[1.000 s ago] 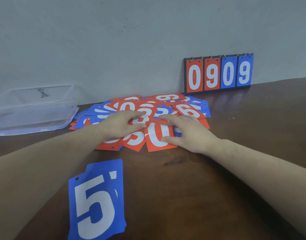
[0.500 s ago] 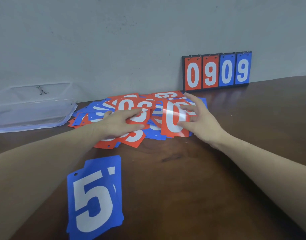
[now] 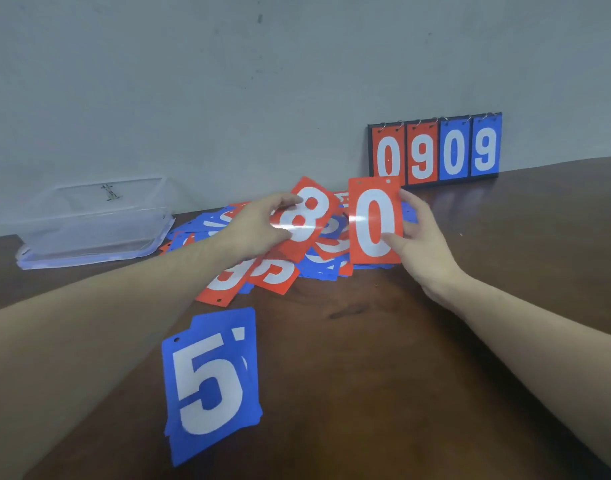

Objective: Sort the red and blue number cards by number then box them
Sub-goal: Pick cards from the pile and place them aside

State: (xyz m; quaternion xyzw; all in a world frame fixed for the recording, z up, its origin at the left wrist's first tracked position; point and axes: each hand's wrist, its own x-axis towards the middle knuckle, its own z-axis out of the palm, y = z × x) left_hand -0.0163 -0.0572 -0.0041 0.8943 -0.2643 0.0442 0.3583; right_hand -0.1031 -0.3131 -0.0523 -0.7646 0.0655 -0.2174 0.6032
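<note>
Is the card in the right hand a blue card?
No, the right hand holds a red card with a white 0, lifted above the pile of cards.

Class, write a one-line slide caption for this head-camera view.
Left hand lifts a red 8 card, right hand a red 0 card, above the mixed pile.
</note>
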